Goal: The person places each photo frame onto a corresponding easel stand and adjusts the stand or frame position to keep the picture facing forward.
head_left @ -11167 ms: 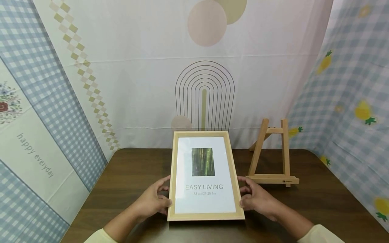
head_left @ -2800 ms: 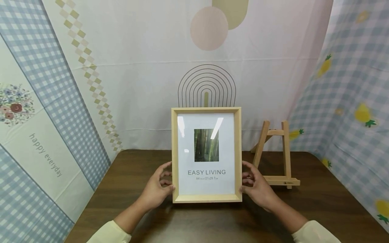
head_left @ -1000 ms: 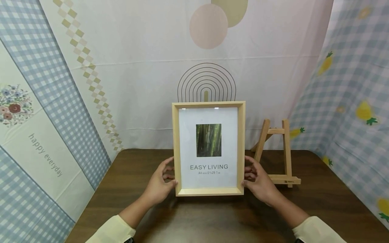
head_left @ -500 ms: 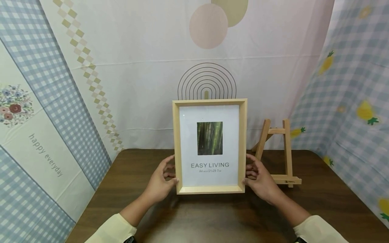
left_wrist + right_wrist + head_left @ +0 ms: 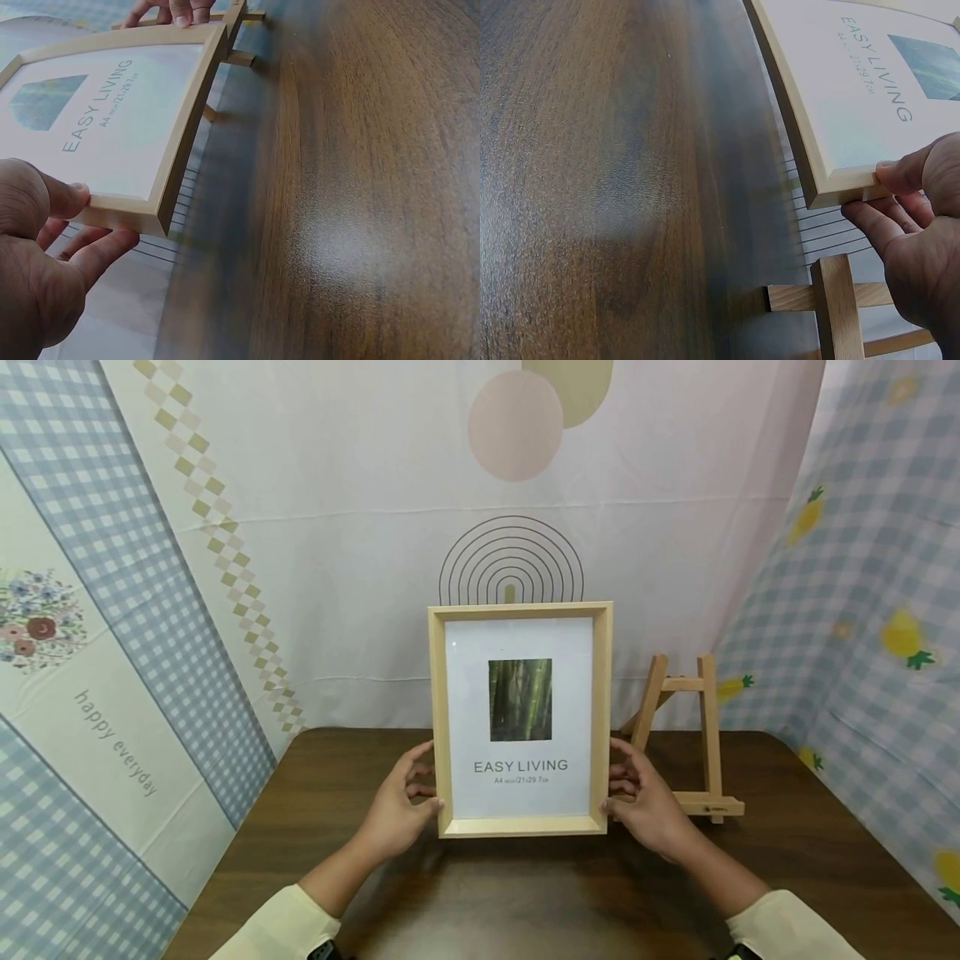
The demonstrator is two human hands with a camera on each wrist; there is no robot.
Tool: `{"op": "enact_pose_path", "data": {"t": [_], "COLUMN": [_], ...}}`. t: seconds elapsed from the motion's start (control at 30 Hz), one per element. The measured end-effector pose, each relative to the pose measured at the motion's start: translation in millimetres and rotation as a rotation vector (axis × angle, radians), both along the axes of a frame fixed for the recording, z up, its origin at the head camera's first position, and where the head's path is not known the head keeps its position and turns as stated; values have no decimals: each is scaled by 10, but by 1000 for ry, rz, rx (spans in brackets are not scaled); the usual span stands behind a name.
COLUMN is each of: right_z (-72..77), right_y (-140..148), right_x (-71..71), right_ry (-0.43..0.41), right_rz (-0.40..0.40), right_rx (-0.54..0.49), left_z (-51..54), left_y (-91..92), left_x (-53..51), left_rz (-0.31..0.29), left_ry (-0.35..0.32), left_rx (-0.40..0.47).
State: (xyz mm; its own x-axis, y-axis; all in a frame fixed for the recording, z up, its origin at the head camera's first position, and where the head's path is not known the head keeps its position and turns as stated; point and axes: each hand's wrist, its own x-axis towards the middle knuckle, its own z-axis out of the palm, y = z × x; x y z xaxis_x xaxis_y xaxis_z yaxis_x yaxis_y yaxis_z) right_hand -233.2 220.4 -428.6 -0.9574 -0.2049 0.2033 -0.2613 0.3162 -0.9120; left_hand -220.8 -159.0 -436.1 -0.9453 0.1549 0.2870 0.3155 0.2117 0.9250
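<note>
Picture frame [image 5: 521,752], one: pale wood with a glossy front, held up over the table on my feed, tilted back a little, its face toward the head camera. Inside it, photo [image 5: 521,700], one, of green stems; below that, printed words [image 5: 521,767], "EASY LIVING" in larger type over one smaller line.

Hands, two, both bare, and both holding the frame, which lies between them. Left hand [image 5: 397,810]: at the frame's left side near the lower corner, pinching it part-way closed, thumb on the front edge, fingers around the outer side. Right hand [image 5: 651,810]: the same grip, mirrored, on the frame's right side.

Sleeves, two, pale yellow: left sleeve [image 5: 281,927] and right sleeve [image 5: 795,927], nearer me than the frame.

Easel [image 5: 711,739], one, wooden: standing to the right of the frame, apart from it, partly hidden by the right hand.

Table [image 5: 510,893], one, dark wood-grained: beneath the frame.

Cloths, three, hanging: white cloth [image 5: 360,577] behind the frame; "happy everyday" cloth [image 5: 112,652] far to its left; pineapple cloth [image 5: 847,610] well to its right
</note>
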Motion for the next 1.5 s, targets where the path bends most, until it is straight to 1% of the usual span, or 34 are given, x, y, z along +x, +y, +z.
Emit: {"op": "enact_pose_path", "data": {"t": [0.1, 0.4, 0.53, 0.9, 1.17, 1.5], "right_z": [3, -15, -21, 14, 47, 41], "right_y": [4, 47, 56, 68, 101, 133], "right_x": [-2, -18, -22, -21, -21, -27], "right_ry": [6, 63, 67, 82, 87, 112], "right_rz": [-2, 21, 25, 11, 0, 7], "right_rx": [0, 12, 14, 33, 46, 64], "left_z": [5, 3, -2, 53, 53, 64], "left_y": [9, 39, 46, 71, 105, 121], "left_x": [-5, -38, -45, -27, -52, -53], "left_rz": [2, 11, 10, 11, 9, 9], "left_ry": [7, 24, 28, 22, 37, 20], "left_rx": [-2, -14, -4, -16, -20, -10]}}
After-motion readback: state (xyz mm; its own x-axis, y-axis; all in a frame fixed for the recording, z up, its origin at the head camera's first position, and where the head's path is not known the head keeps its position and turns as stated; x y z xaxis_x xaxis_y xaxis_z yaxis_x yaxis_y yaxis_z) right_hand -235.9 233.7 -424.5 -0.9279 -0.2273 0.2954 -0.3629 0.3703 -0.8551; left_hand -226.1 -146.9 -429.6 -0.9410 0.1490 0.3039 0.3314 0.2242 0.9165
